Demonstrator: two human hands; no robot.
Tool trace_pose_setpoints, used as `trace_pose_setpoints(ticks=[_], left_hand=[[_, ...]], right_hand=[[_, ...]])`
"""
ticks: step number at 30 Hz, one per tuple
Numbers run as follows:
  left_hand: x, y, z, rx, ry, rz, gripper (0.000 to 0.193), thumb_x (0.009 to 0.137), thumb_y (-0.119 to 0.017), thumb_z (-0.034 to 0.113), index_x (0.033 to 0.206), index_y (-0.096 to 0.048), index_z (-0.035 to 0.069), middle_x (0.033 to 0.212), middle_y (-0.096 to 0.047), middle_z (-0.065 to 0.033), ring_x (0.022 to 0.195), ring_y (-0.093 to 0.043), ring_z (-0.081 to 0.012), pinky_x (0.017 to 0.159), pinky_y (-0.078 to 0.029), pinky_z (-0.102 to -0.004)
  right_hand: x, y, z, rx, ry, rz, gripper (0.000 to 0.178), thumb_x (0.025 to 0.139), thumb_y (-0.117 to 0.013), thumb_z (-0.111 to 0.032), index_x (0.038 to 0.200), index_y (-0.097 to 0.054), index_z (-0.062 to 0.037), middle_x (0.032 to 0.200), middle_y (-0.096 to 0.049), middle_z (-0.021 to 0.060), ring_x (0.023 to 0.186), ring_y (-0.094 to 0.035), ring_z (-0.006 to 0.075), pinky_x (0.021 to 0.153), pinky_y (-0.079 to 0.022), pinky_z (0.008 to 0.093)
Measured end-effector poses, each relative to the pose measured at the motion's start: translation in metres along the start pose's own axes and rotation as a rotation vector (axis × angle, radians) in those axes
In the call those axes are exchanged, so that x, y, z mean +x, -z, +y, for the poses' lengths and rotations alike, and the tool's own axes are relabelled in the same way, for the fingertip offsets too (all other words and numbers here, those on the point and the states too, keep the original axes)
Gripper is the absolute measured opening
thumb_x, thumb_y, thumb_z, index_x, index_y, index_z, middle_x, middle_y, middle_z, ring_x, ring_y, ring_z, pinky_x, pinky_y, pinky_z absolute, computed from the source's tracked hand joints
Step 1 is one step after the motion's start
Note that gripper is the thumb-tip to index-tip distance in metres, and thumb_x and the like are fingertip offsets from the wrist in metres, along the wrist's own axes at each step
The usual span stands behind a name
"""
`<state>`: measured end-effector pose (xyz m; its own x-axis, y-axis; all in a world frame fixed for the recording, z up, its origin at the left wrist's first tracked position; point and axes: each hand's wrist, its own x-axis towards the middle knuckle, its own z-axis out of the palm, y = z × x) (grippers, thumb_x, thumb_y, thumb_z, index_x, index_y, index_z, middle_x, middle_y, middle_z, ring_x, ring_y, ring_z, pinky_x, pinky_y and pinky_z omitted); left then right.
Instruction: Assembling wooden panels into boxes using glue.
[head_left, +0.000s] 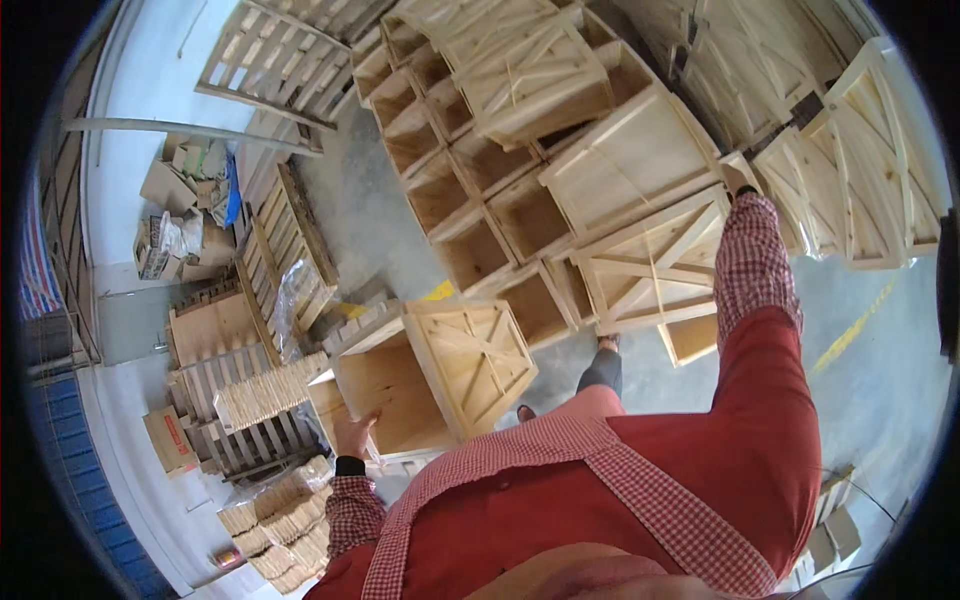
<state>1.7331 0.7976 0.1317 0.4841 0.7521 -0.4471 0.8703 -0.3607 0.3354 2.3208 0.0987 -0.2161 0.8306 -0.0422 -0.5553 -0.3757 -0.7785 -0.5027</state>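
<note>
Wooden crate (395, 385) sat near left, left hand (354, 433) curled onto its edge, but couldn't tell about the far right hand (739, 178)'s fingers.

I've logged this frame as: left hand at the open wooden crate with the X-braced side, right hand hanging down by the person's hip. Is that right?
Not quite: the right hand isn't by the hip. The head view shows that arm stretched out ahead, its hand by the grouped crates. The left hand is indeed at the open wooden crate.
</note>
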Motion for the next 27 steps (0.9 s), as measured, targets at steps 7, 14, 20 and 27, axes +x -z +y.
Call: trace_pose_setpoints(ticks=[7,14,20,27], left_hand=[[0.017,0.013,0.152,0.573,-0.485,0.021,0.058,0.078,-0.066,0.054,0.068,-0.066,-0.003,0.059,-0.058,-0.0155,0.052,-0.056,-0.0221,0.053,-0.044,-0.0394],[0.152,0.013,0.213,0.602,-0.717,-0.207,0.033,0.075,-0.072,0.030,0.077,-0.070,-0.002,0.062,-0.065,-0.0145,0.058,-0.064,-0.0184,0.054,-0.047,-0.0333],[0.222,-0.006,0.260,0.526,-0.921,-0.376,0.036,0.072,-0.075,0.033,0.080,-0.070,-0.002,0.065,-0.066,-0.0148,0.060,-0.065,-0.0189,0.056,-0.048,-0.0323],[0.244,-0.009,0.322,0.704,-1.120,-0.497,0.049,0.064,-0.075,0.044,0.076,-0.069,-0.003,0.070,-0.066,-0.0207,0.069,-0.068,-0.0308,0.064,-0.052,-0.0366]], right_hand=[[-0.109,-0.004,-0.079,-0.270,0.059,0.227,0.052,0.091,-0.048,-0.041,0.121,-0.056,0.0007,0.113,-0.061,0.0245,0.104,-0.058,0.0397,0.087,-0.048,0.0434],[-0.375,-0.187,-0.193,0.026,0.793,-0.373,0.098,0.069,-0.076,-0.037,0.146,-0.024,-0.0055,0.146,-0.032,0.0210,0.134,-0.030,0.0355,0.111,-0.026,0.0409],[-0.478,-0.329,-0.257,0.481,0.490,-0.180,0.115,0.064,-0.082,-0.032,0.147,-0.008,0.0001,0.137,-0.034,0.0268,0.124,-0.041,0.0386,0.102,-0.037,0.0420],[-0.521,-0.425,-0.320,0.508,0.428,0.169,0.110,0.069,-0.081,-0.027,0.146,-0.008,0.0031,0.126,-0.044,0.0242,0.110,-0.051,0.0356,0.090,-0.047,0.0394]])
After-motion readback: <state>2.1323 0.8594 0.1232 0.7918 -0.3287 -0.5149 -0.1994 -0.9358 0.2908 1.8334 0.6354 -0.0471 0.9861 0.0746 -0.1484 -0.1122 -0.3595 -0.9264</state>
